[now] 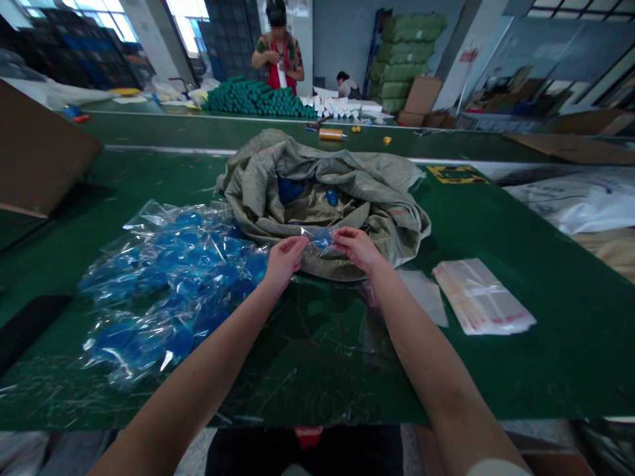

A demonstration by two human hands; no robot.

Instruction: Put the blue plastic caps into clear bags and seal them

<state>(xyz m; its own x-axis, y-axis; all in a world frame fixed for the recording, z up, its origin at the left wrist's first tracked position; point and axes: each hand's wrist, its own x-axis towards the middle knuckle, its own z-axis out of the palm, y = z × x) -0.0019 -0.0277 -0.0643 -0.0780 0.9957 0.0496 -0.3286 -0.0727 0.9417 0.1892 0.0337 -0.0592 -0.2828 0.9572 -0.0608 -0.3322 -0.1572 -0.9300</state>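
My left hand [284,262] and my right hand [357,248] pinch a clear plastic bag [310,236] between them, just above the front fold of a grey-green woven sack [347,178]. A round blue object [323,238] shows through the film near my right fingers. Inside the sack lie further blue pieces [290,190]. To the left of my left hand is a heap of blue objects in clear bags [169,277]. A stack of flat clear bags with red edges [479,297] lies to the right of my right forearm.
All this lies on a green table mat [560,357], with loose clear film [317,357] under my forearms. A tilted cardboard sheet [34,149] stands at the left. Beyond, a person [278,56] works behind a second green table holding dark green rolls [255,99].
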